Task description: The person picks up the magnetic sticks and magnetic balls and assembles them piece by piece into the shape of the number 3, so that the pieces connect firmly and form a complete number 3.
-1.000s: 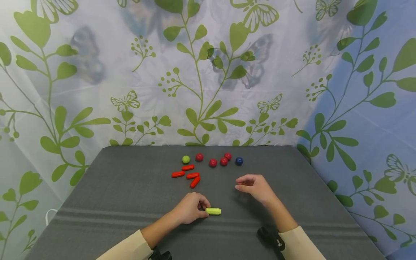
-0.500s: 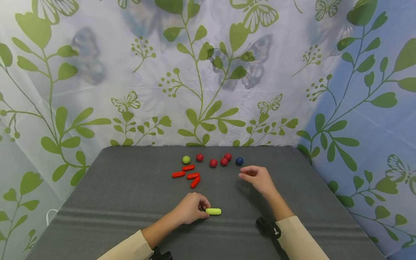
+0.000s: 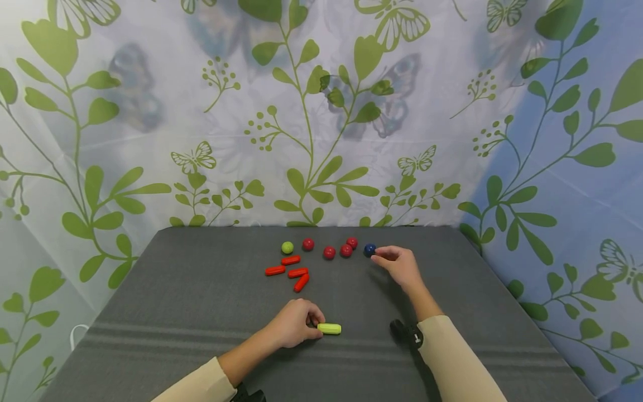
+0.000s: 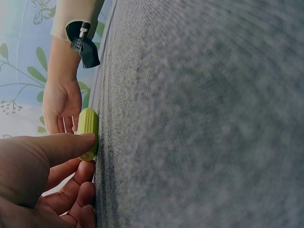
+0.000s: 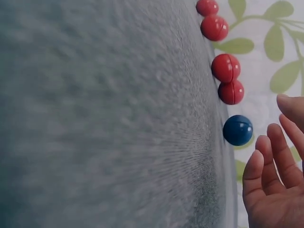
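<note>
Near the front of the table, my left hand pinches one end of a yellow-green ribbed stick between thumb and fingers. In the left wrist view that stick lies along the cloth, the thumb over its lower part. My right hand hovers beside a dark blue ball at the back, fingers loosely bent. From the right wrist, the hand holds nothing and a gap shows between its fingers and the blue ball. Several red balls sit to the left of the blue one.
A light green ball stands left of the red balls. In front of it lie several red ribbed sticks. Grey cloth covers the table; a leaf-patterned curtain hangs behind and at the sides.
My right hand has moved forward over the table, away from me, until its fingertips are beside the blue ball. The left hand and the yellow-green stick have stayed put.
</note>
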`<state>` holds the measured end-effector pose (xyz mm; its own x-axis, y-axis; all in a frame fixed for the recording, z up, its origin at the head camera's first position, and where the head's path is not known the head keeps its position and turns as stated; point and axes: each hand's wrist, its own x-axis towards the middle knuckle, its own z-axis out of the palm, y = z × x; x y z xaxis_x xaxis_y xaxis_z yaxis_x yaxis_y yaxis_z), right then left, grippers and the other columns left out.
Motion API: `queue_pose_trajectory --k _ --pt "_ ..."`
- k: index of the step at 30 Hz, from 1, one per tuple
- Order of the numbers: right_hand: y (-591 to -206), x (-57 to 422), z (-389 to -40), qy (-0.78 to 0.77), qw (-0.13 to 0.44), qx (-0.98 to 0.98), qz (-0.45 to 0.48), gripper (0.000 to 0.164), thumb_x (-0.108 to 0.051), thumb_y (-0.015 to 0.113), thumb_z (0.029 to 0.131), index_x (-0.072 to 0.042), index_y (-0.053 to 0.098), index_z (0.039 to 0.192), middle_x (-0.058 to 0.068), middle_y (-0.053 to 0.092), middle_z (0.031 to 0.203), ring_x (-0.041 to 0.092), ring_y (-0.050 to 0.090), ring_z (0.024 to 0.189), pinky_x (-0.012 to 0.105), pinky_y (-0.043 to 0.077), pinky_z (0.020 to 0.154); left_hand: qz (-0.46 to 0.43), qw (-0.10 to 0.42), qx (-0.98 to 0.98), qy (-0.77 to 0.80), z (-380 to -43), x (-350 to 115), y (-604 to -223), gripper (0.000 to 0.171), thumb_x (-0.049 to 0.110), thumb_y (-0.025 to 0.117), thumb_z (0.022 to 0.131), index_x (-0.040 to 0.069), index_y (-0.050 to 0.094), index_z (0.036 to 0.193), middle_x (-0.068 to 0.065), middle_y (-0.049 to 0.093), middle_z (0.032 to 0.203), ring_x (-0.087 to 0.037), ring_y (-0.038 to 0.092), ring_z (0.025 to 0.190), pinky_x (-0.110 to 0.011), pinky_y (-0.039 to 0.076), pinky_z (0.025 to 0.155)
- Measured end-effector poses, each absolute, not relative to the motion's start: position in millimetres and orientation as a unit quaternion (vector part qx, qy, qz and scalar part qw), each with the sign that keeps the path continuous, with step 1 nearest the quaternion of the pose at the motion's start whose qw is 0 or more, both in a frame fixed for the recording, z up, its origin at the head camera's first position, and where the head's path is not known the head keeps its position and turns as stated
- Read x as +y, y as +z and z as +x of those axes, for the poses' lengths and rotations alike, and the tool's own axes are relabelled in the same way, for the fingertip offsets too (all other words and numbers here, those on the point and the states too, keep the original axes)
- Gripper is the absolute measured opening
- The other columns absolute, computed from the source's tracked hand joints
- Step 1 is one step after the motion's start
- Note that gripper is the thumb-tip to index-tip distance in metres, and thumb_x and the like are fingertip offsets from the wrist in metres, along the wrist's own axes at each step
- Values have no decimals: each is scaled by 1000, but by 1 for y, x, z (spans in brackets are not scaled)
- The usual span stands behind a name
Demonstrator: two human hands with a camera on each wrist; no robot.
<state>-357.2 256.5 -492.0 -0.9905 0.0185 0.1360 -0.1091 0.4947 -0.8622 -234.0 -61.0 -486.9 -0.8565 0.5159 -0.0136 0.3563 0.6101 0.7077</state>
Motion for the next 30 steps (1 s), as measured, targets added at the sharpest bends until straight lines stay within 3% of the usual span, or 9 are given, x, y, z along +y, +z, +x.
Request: queue_pose_trajectory --k 12,22,30 --pt "-497 258 -378 495 76 -866 3 39 -32 82 88 -9 75 119 14 73 117 27 66 105 29 52 81 252 109 886 372 -233 -61 -485 13 13 87 81 15 77 88 6 66 81 -2 52 70 -20 45 67" --pt "-499 256 -387 483 50 -874 -3 48 -35 83 87 -10 71 126 16 71 126 32 65 118 48 54 95 253 109 885 376 -234 -62 -484 13 11 87 80 14 77 88 4 67 81 -2 52 70 -21 45 66" --pt "-502 259 -395 474 41 -880 -8 51 -36 83 87 -10 70 129 16 69 130 33 63 122 48 53 97 252 115 883 380 -235 -62 -487 13 11 87 80 15 77 88 4 67 81 -2 52 69 -21 46 66"
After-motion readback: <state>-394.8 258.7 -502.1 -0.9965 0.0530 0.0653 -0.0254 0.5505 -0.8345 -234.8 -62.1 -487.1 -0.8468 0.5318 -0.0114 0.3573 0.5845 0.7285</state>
